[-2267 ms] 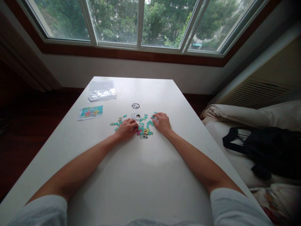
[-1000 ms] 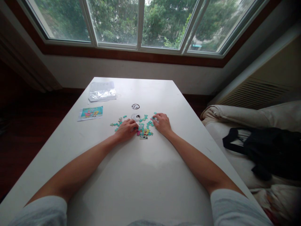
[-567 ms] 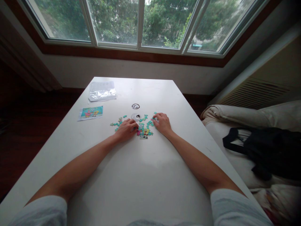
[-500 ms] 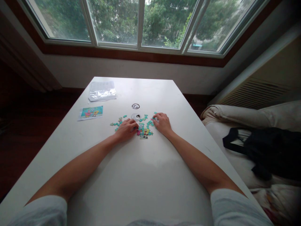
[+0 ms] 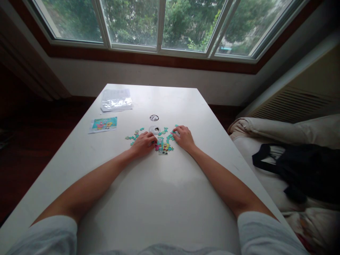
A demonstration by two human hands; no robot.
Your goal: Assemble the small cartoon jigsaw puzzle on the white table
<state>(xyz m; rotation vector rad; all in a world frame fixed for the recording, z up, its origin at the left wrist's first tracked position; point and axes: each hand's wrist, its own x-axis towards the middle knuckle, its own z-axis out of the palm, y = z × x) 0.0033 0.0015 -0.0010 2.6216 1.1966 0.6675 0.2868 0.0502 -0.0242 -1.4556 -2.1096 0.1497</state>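
Note:
A partly joined jigsaw puzzle (image 5: 163, 146) with cartoon figures on teal lies flat on the white table (image 5: 159, 198). At its left edge is my left hand (image 5: 145, 143), its fingers pinched together on a puzzle piece that they mostly hide. To the right, my right hand (image 5: 184, 138) rests among loose puzzle pieces (image 5: 171, 136), touching them with curved fingers, thumb and forefinger apart. More loose pieces (image 5: 136, 134) lie beyond my left hand, partly covered by it. Another small group of teal pieces (image 5: 164, 131) sits just behind the joined part.
A small picture sheet (image 5: 103, 124) with similar cartoon figures lies at the left. Behind it is a clear plastic bag (image 5: 117, 100) over paper. Two round markings (image 5: 154, 124) show beyond the puzzle. A sofa with dark clothing (image 5: 305, 170) stands along the right side.
The whole view has shifted slightly. Both hands stay in nearly the same places beside the puzzle, with no clear change in the pieces.

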